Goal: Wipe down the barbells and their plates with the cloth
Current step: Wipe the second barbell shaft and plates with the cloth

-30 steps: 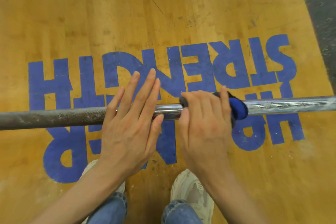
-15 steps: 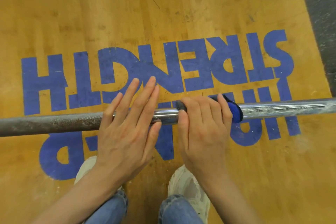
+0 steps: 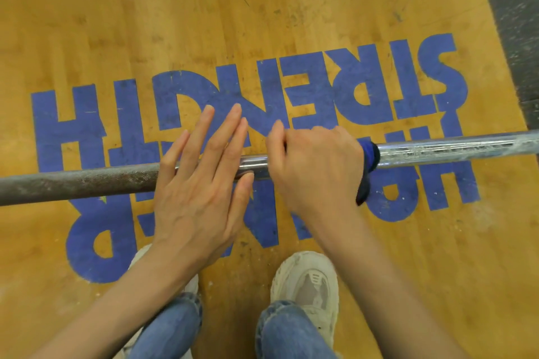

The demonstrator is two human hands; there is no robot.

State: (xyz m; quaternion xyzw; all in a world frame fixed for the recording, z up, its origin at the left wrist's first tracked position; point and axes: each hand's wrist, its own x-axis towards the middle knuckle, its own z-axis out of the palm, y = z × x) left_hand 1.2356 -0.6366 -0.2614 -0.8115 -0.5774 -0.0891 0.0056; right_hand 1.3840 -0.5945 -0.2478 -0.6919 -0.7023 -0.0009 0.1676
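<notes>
A long steel barbell shaft runs across the view from left to right, dull and knurled on the left, shiny on the right. My left hand lies flat on the bar near its middle, fingers straight and pointing away from me. My right hand grips the bar just to the right of it, fingers curled round a blue cloth wrapped on the shaft. Only the cloth's right edge and a hanging corner show past my hand. No plates are in view.
Below the bar is a yellow wooden platform with big blue letters. A dark rubber floor strip borders it at the upper right. My two pale shoes and jeans show beneath the bar.
My right hand with the cloth has rolled forward over the bar, knuckles now on top. The cloth's hanging corner dropped below the shaft. My left hand stays flat on the bar.
</notes>
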